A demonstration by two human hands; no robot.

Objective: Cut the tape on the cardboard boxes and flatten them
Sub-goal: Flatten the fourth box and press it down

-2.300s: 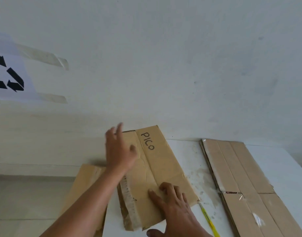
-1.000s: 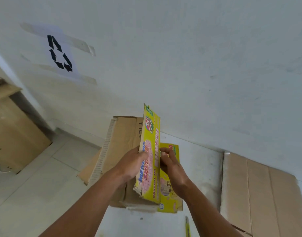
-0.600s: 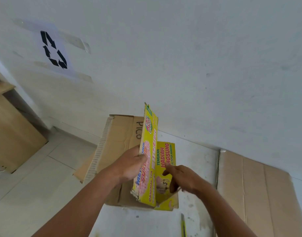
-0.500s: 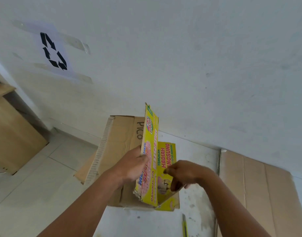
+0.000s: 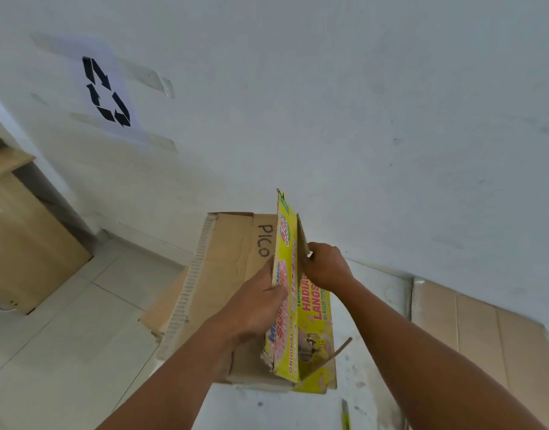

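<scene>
Flattening goes best, I judge, if both palms squeeze the panels together along their creases. The left hand point(image 5: 257, 308) clasps the yellow printed cardboard box point(image 5: 288, 237). At its two o'clock, the right hand point(image 5: 326, 265) pinches the box's inner flap. The box stands edge-up on a flattened brown carton marked PICO point(image 5: 232, 259).

Worn at head height, looks forward and down, close above the table point(image 5: 375, 305), facing the white wall point(image 5: 360, 88).
</scene>
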